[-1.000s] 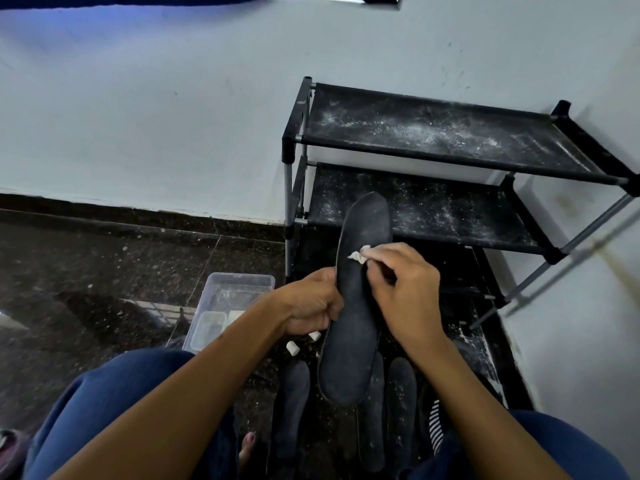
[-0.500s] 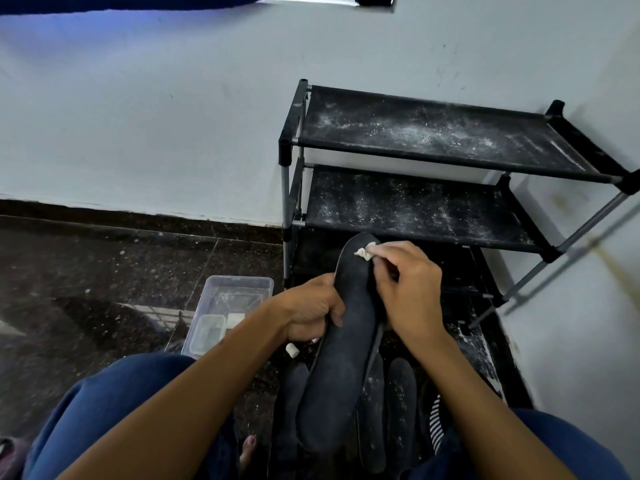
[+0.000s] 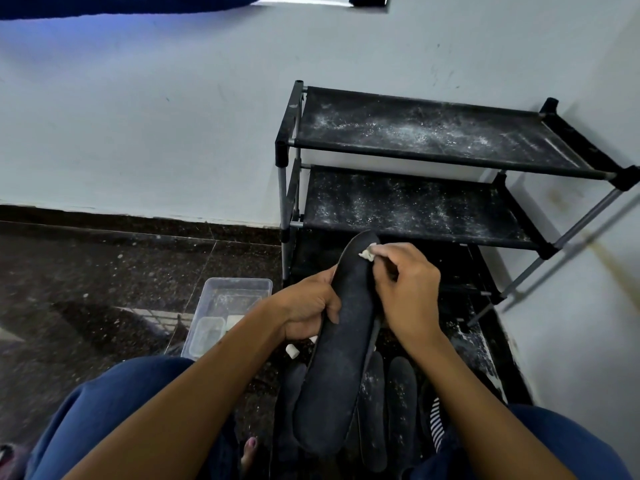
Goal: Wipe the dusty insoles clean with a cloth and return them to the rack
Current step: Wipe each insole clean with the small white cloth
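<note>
From the head view, my left hand [image 3: 308,308] grips the black insole [image 3: 341,344] mid-length, held above the floor before the rack [image 3: 433,133]. My right hand [image 3: 405,289] pinches the small white cloth [image 3: 369,252] at its toe end (wiping step, I judge). Next: work downward, then shelve it; more dusty insoles [image 3: 401,403] wait below.

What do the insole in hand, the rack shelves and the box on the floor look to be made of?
Insole: seemingly foam with a matte, fabric-like dark top; it bends in the left hand. Rack shelves: probably black fabric stretched on grey metal tubes, dust-speckled. Box: clear hard plastic, see-through walls.
</note>
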`<state>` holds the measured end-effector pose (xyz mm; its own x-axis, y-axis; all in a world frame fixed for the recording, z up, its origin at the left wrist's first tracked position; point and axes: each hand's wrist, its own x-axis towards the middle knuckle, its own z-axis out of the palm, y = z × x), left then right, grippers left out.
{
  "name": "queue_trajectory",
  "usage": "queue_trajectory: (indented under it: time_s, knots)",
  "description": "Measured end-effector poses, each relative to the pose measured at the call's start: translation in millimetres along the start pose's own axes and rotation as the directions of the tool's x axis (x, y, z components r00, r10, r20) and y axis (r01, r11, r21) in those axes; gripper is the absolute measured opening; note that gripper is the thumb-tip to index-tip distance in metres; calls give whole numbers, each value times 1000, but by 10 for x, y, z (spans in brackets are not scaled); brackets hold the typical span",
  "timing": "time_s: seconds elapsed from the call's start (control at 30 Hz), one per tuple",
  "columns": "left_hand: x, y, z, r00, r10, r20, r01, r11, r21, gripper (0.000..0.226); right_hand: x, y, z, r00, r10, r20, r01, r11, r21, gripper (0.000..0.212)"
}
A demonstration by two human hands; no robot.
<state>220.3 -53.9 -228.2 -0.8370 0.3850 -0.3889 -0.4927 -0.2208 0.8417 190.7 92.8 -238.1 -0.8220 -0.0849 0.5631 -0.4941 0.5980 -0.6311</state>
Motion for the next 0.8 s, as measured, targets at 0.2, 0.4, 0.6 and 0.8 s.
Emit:
queue_trajectory:
  time_s: [0.2, 0.4, 0.6, 0.8]
  knots:
    - [42, -52, -9, 996, -8, -88, 12, 999, 47, 56, -141, -162, 109, 974, -172, 147, 156, 981, 114, 16]
    - [4, -44, 2, 998, -67, -14, 68, 993, 98, 58, -7, -72, 25, 998, -57, 19, 56, 998, 27, 16]
    - [54, -72, 39, 995, -12, -100, 23, 994, 110, 70, -81, -71, 84, 987, -107, 119, 101, 993, 52, 17]
    - [36, -37, -15, 994, -19, -105, 30, 994, 106, 72, -44, -47, 48, 991, -96, 91, 87, 992, 91, 17]
